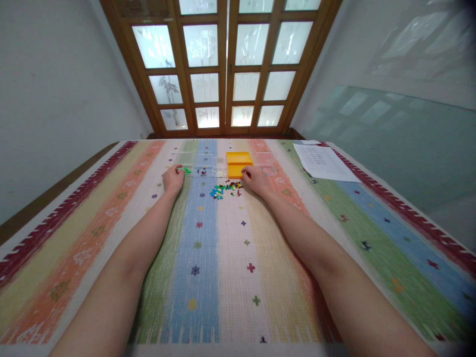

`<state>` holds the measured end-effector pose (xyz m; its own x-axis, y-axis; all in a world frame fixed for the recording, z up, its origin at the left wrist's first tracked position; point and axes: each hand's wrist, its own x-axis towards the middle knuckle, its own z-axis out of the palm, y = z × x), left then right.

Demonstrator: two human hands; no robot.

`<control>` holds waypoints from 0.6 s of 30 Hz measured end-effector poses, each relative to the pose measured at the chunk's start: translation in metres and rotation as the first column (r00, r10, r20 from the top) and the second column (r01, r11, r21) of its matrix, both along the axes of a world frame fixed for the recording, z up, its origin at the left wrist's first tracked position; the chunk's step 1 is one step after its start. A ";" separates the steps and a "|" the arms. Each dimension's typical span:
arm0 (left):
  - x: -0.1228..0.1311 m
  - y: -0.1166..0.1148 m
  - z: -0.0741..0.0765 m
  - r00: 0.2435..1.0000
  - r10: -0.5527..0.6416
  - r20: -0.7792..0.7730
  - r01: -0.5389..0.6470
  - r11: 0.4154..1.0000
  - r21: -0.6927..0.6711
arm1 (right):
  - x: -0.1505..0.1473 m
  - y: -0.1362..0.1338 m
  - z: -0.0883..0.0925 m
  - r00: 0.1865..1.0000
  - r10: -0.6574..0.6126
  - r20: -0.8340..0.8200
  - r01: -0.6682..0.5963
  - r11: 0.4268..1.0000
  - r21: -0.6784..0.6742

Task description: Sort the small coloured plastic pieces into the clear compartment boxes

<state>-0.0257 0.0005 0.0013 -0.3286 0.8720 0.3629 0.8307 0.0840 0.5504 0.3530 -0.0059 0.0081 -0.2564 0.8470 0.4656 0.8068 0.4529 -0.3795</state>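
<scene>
A small heap of mixed coloured pieces (225, 190), blue, green, yellow, white and dark red, lies on the striped tablecloth between my hands. My right hand (256, 179) is closed, fingertips together at the near right corner of an open yellow box (239, 158); anything held there is too small to name. On the left, my left hand (173, 178) has its fingers curled together at a clear plastic box, beside some green pieces (186, 170). Whatever is in those fingers is hidden. Dark red pieces (202, 171) and pale pieces (220, 172) sit in neighbouring clear compartments.
Another clear box (270, 170) stands right of the yellow one, partly behind my right hand. Printed paper sheets (324, 162) lie at the far right of the table. Beyond the tablecloth (201, 248) are wood-framed glass doors (225, 74), with walls at both sides.
</scene>
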 end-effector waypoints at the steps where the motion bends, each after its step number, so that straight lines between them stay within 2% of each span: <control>1: 0.001 0.000 0.000 1.000 -0.005 0.001 0.005 1.000 -0.003 | 0.000 0.000 -0.001 1.000 0.001 -0.005 -0.001 1.000 0.004; 5: 0.014 -0.003 0.006 0.996 -0.086 -0.039 0.086 0.996 0.010 | 0.000 0.002 -0.004 1.000 0.008 -0.018 -0.008 1.000 0.016; 8: 0.036 -0.013 0.013 0.954 -0.270 -0.131 0.278 0.959 0.050 | 0.000 0.003 -0.005 1.000 0.010 -0.013 -0.010 1.000 0.029; 10: 0.055 -0.022 0.019 0.873 -0.438 -0.214 0.456 0.889 0.045 | 0.000 0.003 -0.005 1.000 0.003 -0.003 -0.003 0.999 0.032; 13: 0.085 -0.039 0.026 0.690 -0.635 -0.347 0.674 0.739 -0.012 | -0.001 0.002 -0.004 1.000 -0.002 0.001 0.002 1.000 0.027; 16: 0.108 -0.053 0.030 0.506 -0.744 -0.437 0.796 0.598 -0.095 | -0.001 0.001 -0.003 1.000 0.005 -0.005 -0.005 1.000 0.021; 18: 0.118 -0.060 0.031 0.420 -0.781 -0.462 0.842 0.525 -0.122 | -0.002 0.000 -0.003 1.000 0.005 -0.006 -0.004 1.000 0.015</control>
<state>0.0925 -0.0594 0.0322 0.7191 0.5918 0.3641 0.6057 -0.7907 0.0890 0.3514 -0.0055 0.0056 -0.2573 0.8388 0.4798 0.8024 0.4621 -0.3775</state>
